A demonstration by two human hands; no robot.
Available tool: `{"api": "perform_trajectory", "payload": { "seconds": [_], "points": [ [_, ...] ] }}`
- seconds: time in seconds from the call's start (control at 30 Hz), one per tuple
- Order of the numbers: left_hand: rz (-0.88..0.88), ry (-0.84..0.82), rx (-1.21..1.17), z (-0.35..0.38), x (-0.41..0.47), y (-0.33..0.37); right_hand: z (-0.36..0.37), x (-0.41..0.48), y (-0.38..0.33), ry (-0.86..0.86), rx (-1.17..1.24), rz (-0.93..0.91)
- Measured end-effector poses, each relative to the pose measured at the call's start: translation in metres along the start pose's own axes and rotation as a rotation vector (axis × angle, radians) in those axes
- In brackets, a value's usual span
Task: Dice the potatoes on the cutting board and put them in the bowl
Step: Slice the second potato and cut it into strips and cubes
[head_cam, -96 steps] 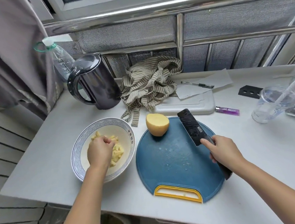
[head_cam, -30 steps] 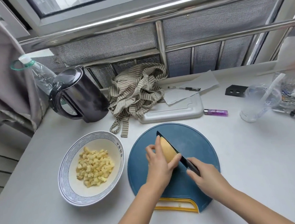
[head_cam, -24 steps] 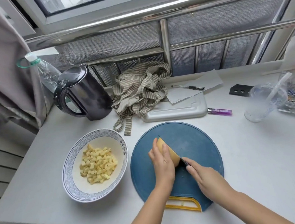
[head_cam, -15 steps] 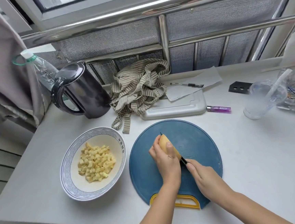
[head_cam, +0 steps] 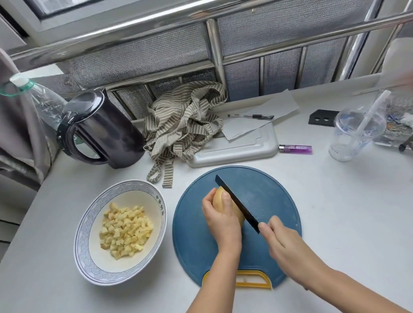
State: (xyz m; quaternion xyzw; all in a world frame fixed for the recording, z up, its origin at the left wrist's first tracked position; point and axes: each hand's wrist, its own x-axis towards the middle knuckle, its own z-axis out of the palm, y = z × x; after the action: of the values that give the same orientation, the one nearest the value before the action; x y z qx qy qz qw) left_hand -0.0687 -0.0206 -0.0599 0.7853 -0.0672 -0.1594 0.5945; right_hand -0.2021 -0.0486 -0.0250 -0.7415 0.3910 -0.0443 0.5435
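1 potato (head_cam: 217, 202) under fingers (head_cam: 226, 203) and knife (head_cam: 237, 204)

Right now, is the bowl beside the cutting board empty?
No, the bowl holds a heap of small yellow potato cubes, just left of the blue cutting board.

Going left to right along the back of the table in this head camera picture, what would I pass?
From the left: clear plastic bottle with a white cap → black electric kettle → crumpled striped cloth → purple lighter → clear plastic cup with a straw.
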Motion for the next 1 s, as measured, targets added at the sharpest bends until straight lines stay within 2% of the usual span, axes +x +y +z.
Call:
{"api": "perform_trajectory", "payload": {
  "seconds": [0.37,1.0],
  "points": [
    [0.005,0.002,0.014,0.001,-0.005,-0.002,-0.005,-0.023,-0.001,0.082,-0.117,-0.056],
    [-0.040,0.005,-0.085,0.000,-0.010,-0.010,-0.005,-0.034,-0.002,0.037,-0.269,-0.095]
  ]
}}
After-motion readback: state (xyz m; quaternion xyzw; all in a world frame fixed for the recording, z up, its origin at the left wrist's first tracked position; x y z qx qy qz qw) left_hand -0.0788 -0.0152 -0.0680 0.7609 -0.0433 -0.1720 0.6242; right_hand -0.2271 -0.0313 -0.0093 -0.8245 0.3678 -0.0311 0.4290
